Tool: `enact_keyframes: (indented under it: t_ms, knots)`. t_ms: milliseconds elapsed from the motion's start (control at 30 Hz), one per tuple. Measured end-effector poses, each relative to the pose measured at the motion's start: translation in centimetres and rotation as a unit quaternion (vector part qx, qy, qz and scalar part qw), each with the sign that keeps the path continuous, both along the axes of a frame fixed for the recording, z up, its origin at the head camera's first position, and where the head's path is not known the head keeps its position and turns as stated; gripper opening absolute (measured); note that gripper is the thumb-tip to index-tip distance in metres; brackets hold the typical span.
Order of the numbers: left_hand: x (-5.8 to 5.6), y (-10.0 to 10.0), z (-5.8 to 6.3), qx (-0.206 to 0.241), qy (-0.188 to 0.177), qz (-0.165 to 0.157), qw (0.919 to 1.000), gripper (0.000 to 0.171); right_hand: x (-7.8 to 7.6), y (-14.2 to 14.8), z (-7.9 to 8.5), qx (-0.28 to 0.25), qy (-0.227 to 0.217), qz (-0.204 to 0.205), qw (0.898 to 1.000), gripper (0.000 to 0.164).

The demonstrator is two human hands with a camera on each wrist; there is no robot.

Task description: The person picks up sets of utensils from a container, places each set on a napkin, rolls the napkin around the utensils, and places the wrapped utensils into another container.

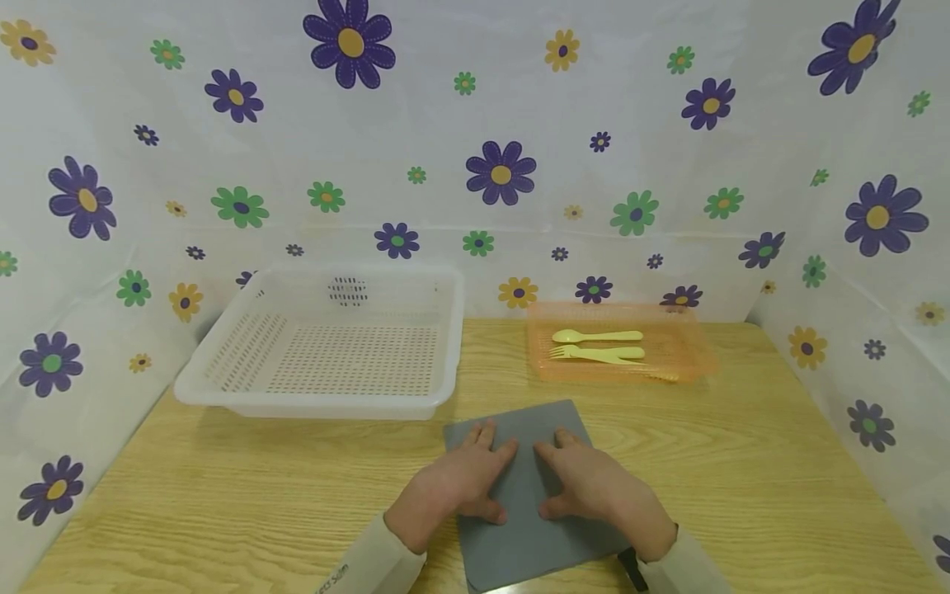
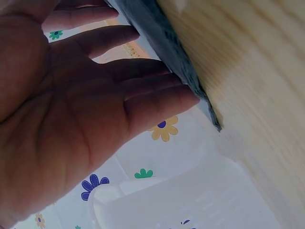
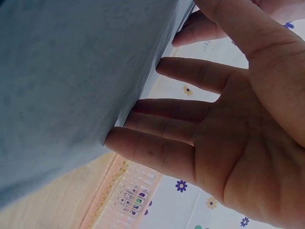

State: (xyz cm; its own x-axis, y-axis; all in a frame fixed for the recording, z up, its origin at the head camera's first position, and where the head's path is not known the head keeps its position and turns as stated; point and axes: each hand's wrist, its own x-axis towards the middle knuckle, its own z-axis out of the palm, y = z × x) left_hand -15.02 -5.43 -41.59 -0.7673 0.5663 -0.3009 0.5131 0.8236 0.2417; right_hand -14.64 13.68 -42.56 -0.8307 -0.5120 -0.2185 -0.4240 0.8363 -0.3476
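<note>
Flower-printed sheeting borders the far, left and right sides of the wood-grain table. At far left we locate the white perforated basket; at far right, the orange basket contains a yellow spoon and a yellow fork. Another yellow piece, partly masked by its near wall, we cannot identify. At near centre lies the gray sheet; left hand and right hand rest on it, fingers spread. Both sleeves are cut off.
</note>
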Motion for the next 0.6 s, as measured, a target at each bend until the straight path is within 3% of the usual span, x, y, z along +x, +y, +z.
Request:
enact_keyframes:
  t_ms: [600]
  knots:
    - [0.4, 0.51, -0.25, -0.034, 0.011, 0.027, 0.999, 0.092, -0.58, 0.38, -0.21, -0.028, -0.003, 0.005, 1.0, 0.076]
